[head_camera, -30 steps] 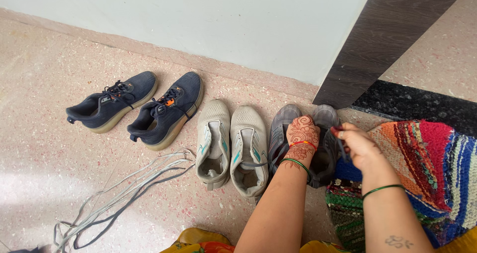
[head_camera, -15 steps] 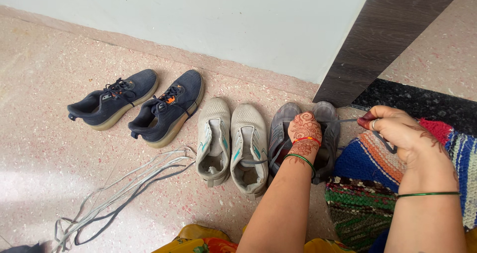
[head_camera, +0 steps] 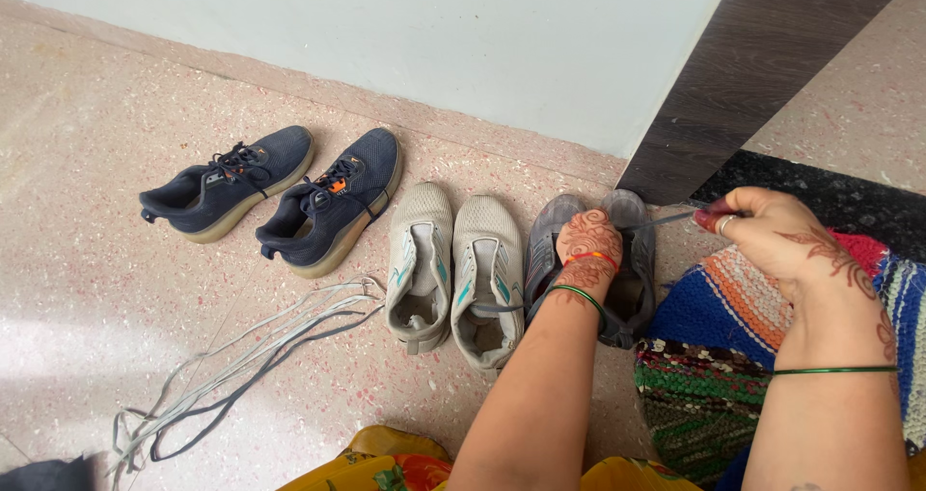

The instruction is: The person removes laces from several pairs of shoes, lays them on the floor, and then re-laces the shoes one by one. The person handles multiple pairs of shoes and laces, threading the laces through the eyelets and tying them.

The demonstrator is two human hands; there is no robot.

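Shoe pairs: lined along the wall.
Loose laces: laid before the leftmost pairs.
Rug: spread right of the shoes.

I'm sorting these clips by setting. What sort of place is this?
Probably a home entryway: three pairs of shoes lined up on a speckled floor by a wall, next to a dark door and a woven rug.

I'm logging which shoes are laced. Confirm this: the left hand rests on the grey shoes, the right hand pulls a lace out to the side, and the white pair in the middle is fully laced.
One detail is wrong. In the head view the white pair has no laces; loose laces lie on the floor beside it. The rest holds: the left hand rests on the grey shoes and the right hand pulls a lace sideways.
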